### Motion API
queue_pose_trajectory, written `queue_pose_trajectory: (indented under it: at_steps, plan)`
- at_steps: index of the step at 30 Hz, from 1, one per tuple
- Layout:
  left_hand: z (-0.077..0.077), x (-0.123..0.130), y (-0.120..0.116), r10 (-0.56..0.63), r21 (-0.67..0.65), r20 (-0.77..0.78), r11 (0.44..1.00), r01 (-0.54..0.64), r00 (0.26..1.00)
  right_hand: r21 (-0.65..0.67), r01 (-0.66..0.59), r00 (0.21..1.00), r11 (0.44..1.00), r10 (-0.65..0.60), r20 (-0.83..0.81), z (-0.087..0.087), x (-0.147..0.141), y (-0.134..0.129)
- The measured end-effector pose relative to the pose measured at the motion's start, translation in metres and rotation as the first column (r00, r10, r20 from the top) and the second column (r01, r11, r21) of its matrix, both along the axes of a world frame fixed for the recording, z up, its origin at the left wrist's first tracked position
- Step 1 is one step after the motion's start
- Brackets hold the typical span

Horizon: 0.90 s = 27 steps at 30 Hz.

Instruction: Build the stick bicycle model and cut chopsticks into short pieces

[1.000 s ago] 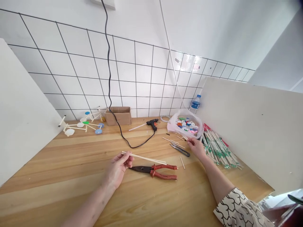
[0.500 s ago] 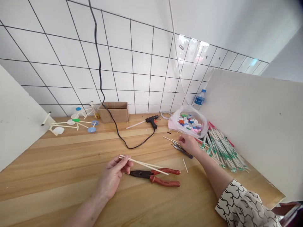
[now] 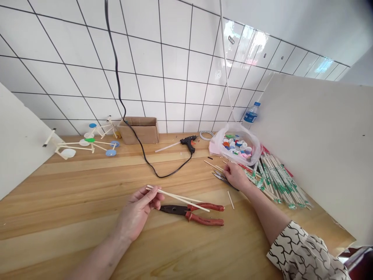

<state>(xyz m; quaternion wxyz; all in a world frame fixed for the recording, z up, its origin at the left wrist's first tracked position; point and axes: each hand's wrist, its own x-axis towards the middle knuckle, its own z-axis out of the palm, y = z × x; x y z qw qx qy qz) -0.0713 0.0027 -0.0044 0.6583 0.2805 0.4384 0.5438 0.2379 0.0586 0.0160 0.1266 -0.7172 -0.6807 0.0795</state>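
Two thin wooden chopsticks (image 3: 186, 199) are pinched between the thumb and fingers of my left hand (image 3: 141, 206), their far ends crossing above red-handled pliers (image 3: 201, 217) on the table. My right hand (image 3: 237, 177) reaches down to the right, its fingers closed at some loose chopsticks (image 3: 214, 165). What those fingertips grip is hidden. Small dark thread snips (image 3: 223, 177) lie partly beneath this hand. A short piece of stick (image 3: 230, 200) rests nearby on the wood.
Behind are a black glue gun (image 3: 189, 144) with its cord, a cardboard box (image 3: 138, 132), a tape roll (image 3: 206, 135) and a bag of bottle caps (image 3: 256, 144). Wrapped chopsticks (image 3: 281, 177) and a water bottle (image 3: 251, 114) are right; stick-and-cap models (image 3: 87, 144) are left.
The view has shifted slightly. Both hands stay in nearly the same places on the table, with the two chopsticks still in my left hand.
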Motion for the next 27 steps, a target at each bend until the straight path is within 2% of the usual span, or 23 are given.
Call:
queue_pose_trajectory:
  at_steps: [3, 6, 8, 12, 15, 21, 27]
  plan:
    - [-0.002, 0.0, 0.0, -0.003, 0.011, -0.004, 1.0, 0.003, 1.0, -0.005, -0.002, 1.0, 1.0, 0.002, 0.024, 0.018, -0.003, -0.015]
    - [-0.003, -0.001, 0.0, -0.01, 0.008, -0.01, 1.0, 0.01, 1.0, -0.083, -0.06, 0.998, 0.995, 0.061, 0.01, 0.032, -0.003, -0.043]
    - [-0.003, -0.002, 0.0, -0.017, 0.01, -0.013, 1.0, 0.017, 1.0, -0.138, -0.091, 0.996, 0.986, 0.093, 0.006, 0.033, -0.002, -0.063]
    - [-0.003, -0.003, 0.0, -0.033, 0.017, -0.016, 0.999, 0.033, 0.999, -0.223, -0.068, 0.995, 0.972, 0.082, 0.053, 0.02, 0.001, -0.089]
    - [-0.001, -0.002, 0.0, -0.019, 0.014, -0.022, 1.0, 0.019, 1.0, -0.241, -0.036, 0.996, 0.97, 0.056, 0.075, 0.013, 0.002, -0.09]
    - [0.001, -0.001, -0.001, -0.024, 0.021, -0.032, 0.999, 0.024, 0.999, -0.267, 0.009, 0.991, 0.964, 0.028, 0.133, 0.016, -0.007, -0.081]
    - [0.0, -0.003, -0.001, -0.041, 0.023, -0.031, 0.999, 0.042, 0.999, -0.269, -0.031, 0.988, 0.963, 0.07, 0.138, 0.015, -0.011, -0.077]
